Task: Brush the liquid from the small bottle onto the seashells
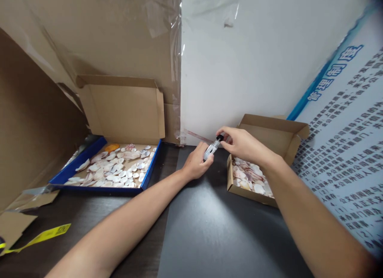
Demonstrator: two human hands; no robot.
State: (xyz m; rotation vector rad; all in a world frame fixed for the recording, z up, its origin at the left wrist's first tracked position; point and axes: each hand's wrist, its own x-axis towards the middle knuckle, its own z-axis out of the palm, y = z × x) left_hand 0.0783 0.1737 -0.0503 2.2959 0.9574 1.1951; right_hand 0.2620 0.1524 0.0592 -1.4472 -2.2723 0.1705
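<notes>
My left hand (196,162) is wrapped round a small grey, slim device (211,149) with a black end, held tilted above the dark mat. The thumb and fingers of my right hand (235,141) pinch that black end (220,138) from above. What kind of device it is, I cannot make out. Just below my right wrist stands an open cardboard box (229,176) of seashells (249,176), partly hidden by the forearm. Left of my left hand, a larger blue-sided box (146,178) holds many white and pinkish shells (112,170) and an orange one (112,147).
Raised box lids (122,110) lean at the back against a plastic-covered cardboard sheet (143,38) and a white wall (239,70). A printed poster (344,142) slopes along the right. Yellow tape (48,235) and cardboard scraps (18,226) lie at left. A dark grey mat (206,234) covers the table's middle.
</notes>
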